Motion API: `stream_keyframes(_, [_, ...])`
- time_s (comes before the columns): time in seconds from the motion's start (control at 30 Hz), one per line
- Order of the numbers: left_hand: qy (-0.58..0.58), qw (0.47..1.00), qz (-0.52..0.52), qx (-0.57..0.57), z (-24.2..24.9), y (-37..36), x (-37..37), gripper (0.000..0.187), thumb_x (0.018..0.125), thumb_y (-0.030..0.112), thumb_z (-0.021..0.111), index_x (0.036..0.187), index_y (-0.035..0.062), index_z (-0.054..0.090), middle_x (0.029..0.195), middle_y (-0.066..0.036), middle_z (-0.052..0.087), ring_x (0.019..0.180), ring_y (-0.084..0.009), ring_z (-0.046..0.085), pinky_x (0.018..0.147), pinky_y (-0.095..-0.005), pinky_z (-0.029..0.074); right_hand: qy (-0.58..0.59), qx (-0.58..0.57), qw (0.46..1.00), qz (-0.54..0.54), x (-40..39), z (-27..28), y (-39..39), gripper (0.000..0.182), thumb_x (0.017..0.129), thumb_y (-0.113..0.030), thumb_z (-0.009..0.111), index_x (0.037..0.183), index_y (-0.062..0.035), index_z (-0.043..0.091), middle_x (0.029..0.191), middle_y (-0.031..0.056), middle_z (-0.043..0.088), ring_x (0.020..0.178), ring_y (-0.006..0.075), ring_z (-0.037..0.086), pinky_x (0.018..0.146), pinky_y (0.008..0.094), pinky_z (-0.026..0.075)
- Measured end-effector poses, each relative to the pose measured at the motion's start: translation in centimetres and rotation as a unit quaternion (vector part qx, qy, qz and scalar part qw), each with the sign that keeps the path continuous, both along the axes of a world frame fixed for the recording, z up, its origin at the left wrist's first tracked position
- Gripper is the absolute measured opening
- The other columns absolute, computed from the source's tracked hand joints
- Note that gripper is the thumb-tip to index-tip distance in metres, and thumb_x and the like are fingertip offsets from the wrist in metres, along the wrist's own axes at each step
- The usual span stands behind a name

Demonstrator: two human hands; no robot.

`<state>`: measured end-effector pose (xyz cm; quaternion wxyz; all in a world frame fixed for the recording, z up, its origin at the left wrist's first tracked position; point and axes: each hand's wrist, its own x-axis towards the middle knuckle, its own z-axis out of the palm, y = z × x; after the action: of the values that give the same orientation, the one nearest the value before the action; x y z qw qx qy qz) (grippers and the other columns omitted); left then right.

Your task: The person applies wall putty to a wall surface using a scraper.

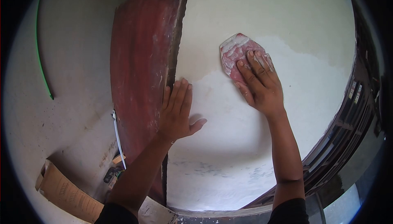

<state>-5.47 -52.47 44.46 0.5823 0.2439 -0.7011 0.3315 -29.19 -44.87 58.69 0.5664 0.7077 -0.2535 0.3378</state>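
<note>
A whitish wall panel (pixel 221 130) fills the middle of the head view, with damp-looking or freshly coated patches. My right hand (pixel 264 83) presses a reddish sheet of sandpaper (pixel 235 52), caked with white powder, against this wall. Its fingers lie over the sheet's lower right part and cover some of it. Lower and to the left, my left hand (pixel 178 111) is open, fingers extended and thumb out to the side, and seems to rest at the wall's left edge beside the dark red wooden board (pixel 139 68). It holds nothing.
At lower left stands a cardboard box (pixel 69 193). A green cord (pixel 39 52) hangs on the grey wall at left. A white cable (pixel 118 136) runs down near the board. Dark slatted framing (pixel 339 138) borders the right side.
</note>
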Motion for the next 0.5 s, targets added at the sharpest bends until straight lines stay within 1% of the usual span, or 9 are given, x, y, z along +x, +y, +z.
stream_keyframes(0.1, [-0.003,1.000,0.004,0.005,-0.1,0.1,0.0,0.086,0.090,0.058,0.056,0.144,-0.0074,0.042,0.152,-0.026,0.039,0.146,-0.0386,0.032,0.121,-0.0547,0.019,0.004,0.011,1.000,-0.027,-1.5,-1.5,0.3,0.045,0.081,-0.026,0.077,0.124,-0.0136,0.070,0.136,0.0131,0.061,0.131,0.0301,0.054,0.111,0.0510,0.041])
stream_keyframes(0.2, [-0.001,1.000,0.008,0.004,-0.1,0.0,-0.2,0.087,0.090,0.058,0.056,0.145,-0.0073,0.041,0.152,-0.026,0.039,0.146,-0.0387,0.032,0.121,-0.0547,0.019,0.009,-0.003,1.000,-0.007,-3.3,-2.4,0.5,0.046,0.081,-0.027,0.077,0.124,-0.0139,0.070,0.136,0.0130,0.061,0.132,0.0297,0.053,0.112,0.0518,0.040])
stream_keyframes(0.27, [-0.003,1.000,0.009,0.000,-0.1,0.0,-0.1,0.087,0.090,0.058,0.056,0.145,-0.0073,0.041,0.153,-0.026,0.038,0.147,-0.0387,0.031,0.121,-0.0547,0.019,0.004,-0.029,1.000,0.009,-2.8,-2.0,0.3,0.047,0.080,-0.027,0.078,0.125,-0.0139,0.070,0.138,0.0131,0.060,0.132,0.0303,0.054,0.111,0.0522,0.041])
stream_keyframes(0.4, [-0.005,1.000,0.003,0.010,-0.1,0.0,0.1,0.087,0.089,0.058,0.057,0.145,-0.0073,0.041,0.152,-0.026,0.039,0.147,-0.0382,0.031,0.121,-0.0547,0.018,0.008,-0.015,1.000,0.017,0.8,0.5,-0.2,0.047,0.080,-0.026,0.078,0.124,-0.0127,0.070,0.138,0.0117,0.060,0.128,0.0308,0.056,0.109,0.0518,0.043])
stream_keyframes(0.43, [-0.004,1.000,0.006,0.009,-0.1,0.0,0.1,0.087,0.089,0.058,0.057,0.144,-0.0074,0.041,0.152,-0.026,0.039,0.147,-0.0381,0.031,0.121,-0.0548,0.018,0.008,-0.016,1.000,0.017,0.6,0.4,-0.2,0.047,0.080,-0.026,0.078,0.124,-0.0127,0.070,0.138,0.0117,0.060,0.128,0.0308,0.056,0.109,0.0518,0.043])
stream_keyframes(0.5, [-0.006,1.000,0.006,0.007,-0.2,0.0,0.1,0.087,0.089,0.058,0.057,0.144,-0.0077,0.041,0.152,-0.026,0.039,0.147,-0.0383,0.031,0.121,-0.0551,0.018,0.014,0.011,1.000,-0.018,-0.6,-0.9,-0.1,0.046,0.081,-0.026,0.078,0.124,-0.0128,0.070,0.138,0.0120,0.060,0.129,0.0305,0.055,0.110,0.0517,0.042])
